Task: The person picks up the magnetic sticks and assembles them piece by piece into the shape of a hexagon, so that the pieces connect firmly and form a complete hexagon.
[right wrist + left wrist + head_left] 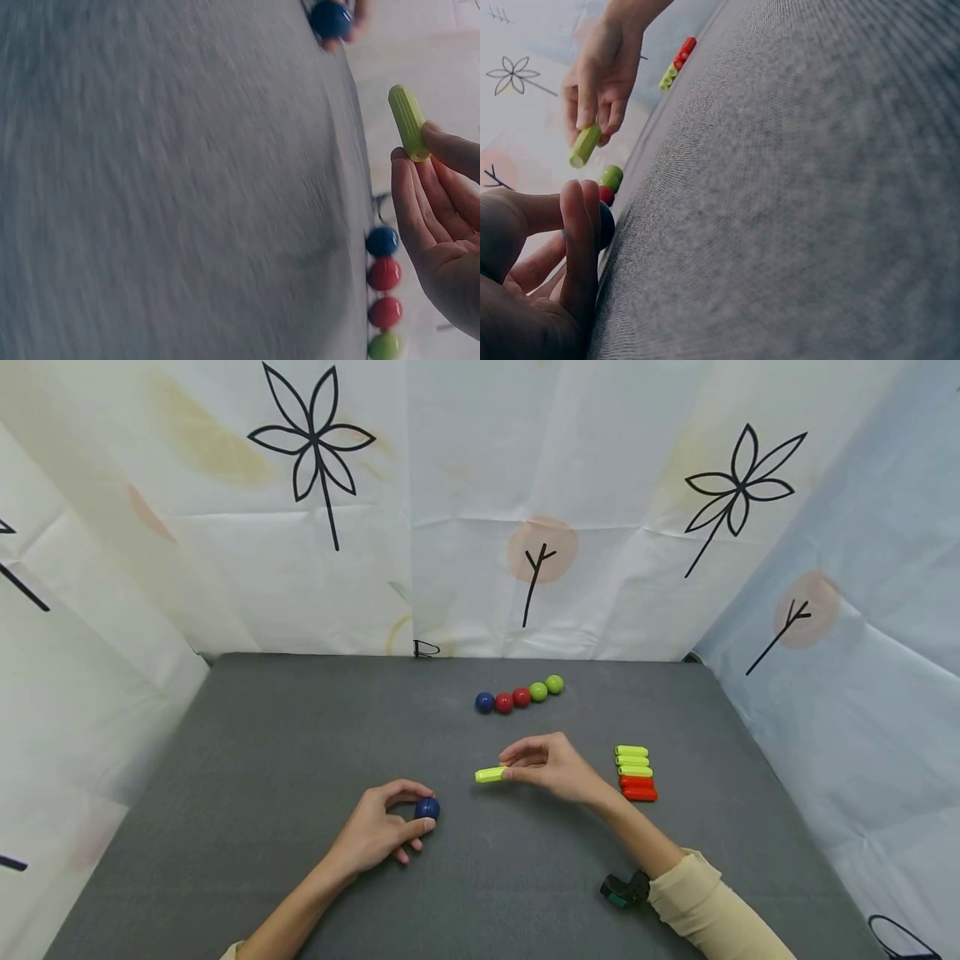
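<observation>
Between thumb and fingers my left hand (pixel 378 828) pinches a dark blue ball (pixel 427 809) low over the grey table. To its right, my right hand (pixel 553 768) holds a yellow-green ribbed stick (pixel 491 775) by one end, the free end pointing left toward the ball. The right wrist view shows the stick (pixel 408 122) held clear of the table between thumb and fingertips. In the left wrist view the blue ball (pixel 606 225) is partly hidden behind the fingers. Ball and stick are apart.
Behind the hands lies a row of balls: blue (pixel 485 702), red (pixel 513 700) and green (pixel 546 688). At the right, yellow sticks (pixel 633 761) and red sticks (pixel 638 788) lie side by side. A black device (pixel 626 890) sits by the right sleeve. Patterned cloth walls (pixel 480 510) enclose the grey table (pixel 300 718).
</observation>
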{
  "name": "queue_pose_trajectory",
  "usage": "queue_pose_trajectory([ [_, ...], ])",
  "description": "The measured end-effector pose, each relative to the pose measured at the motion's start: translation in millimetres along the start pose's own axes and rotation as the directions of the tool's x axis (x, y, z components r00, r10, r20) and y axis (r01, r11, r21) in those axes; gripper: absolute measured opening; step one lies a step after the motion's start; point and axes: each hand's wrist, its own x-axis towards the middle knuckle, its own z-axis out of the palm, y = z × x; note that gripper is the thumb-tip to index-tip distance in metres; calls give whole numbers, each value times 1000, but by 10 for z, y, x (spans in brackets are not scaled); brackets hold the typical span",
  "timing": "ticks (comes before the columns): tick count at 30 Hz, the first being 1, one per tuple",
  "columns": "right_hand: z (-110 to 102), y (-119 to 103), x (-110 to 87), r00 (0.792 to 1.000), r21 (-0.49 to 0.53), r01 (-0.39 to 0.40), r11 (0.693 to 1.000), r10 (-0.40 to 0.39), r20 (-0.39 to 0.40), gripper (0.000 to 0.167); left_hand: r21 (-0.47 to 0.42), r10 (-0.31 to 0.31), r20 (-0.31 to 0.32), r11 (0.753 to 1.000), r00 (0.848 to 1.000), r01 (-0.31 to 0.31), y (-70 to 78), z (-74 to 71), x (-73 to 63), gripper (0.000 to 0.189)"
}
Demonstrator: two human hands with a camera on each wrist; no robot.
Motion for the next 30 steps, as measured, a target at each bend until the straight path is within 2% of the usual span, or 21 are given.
queue_pose_trajectory([
  [6, 249, -40, 91, 997, 5, 37, 999, -37, 67, 27, 3, -5, -9, 1000, 1000, 5, 3, 8, 0, 42],
  [12, 444, -75, 175, 994, -17, 35, 999, -33, 100, 24, -4, 16, 5, 1000, 1000, -16, -5, 1, -8, 43],
  [20, 533, -97, 225, 995, -44, 7, 999, -3, 102, 25, 18, 23, -8, 1000, 1000, -23, 9, -1, -14, 43],
  [25, 530, -98, 222, 995, -25, 7, 1000, -4, 101, 25, 109, 64, -23, 992, 998, -61, 33, 5, 5, 42],
  [27, 532, -97, 220, 995, -19, 15, 1000, -13, 101, 25, 172, 98, -60, 981, 993, -86, 46, 15, 18, 40],
  [30, 540, -95, 219, 995, -11, 23, 1000, -22, 101, 24, 266, 172, -123, 955, 977, -134, 71, 35, 37, 35],
])
